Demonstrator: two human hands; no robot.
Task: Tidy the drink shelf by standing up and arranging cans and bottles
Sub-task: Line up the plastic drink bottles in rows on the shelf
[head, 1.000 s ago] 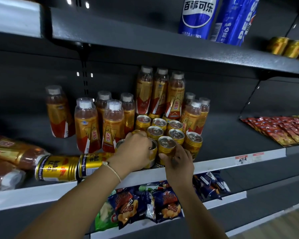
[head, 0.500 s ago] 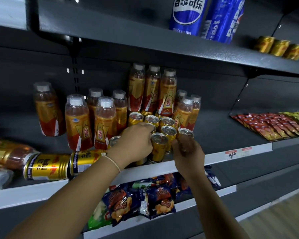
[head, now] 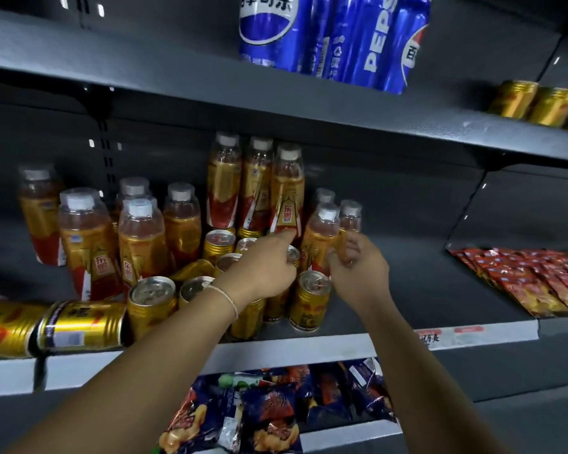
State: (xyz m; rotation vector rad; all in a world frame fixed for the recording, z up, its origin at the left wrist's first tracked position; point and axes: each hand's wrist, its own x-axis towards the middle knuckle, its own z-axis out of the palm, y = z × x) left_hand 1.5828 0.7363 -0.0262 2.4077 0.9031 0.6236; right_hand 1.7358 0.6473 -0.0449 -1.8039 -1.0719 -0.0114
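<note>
Arranging step: left hand (head: pixel 259 267) grips an upright gold can (head: pixel 292 257), right hand (head: pixel 358 273) curls round a small bottle (head: pixel 350 224); next, squaring both into line while cans (head: pixel 79 326) beyond the left fingers lie toppled.

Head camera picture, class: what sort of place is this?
Most likely a shop's drink and snack aisle: dark metal shelf with a price tag strip, rows of gold cans, and snack packets below.
</note>
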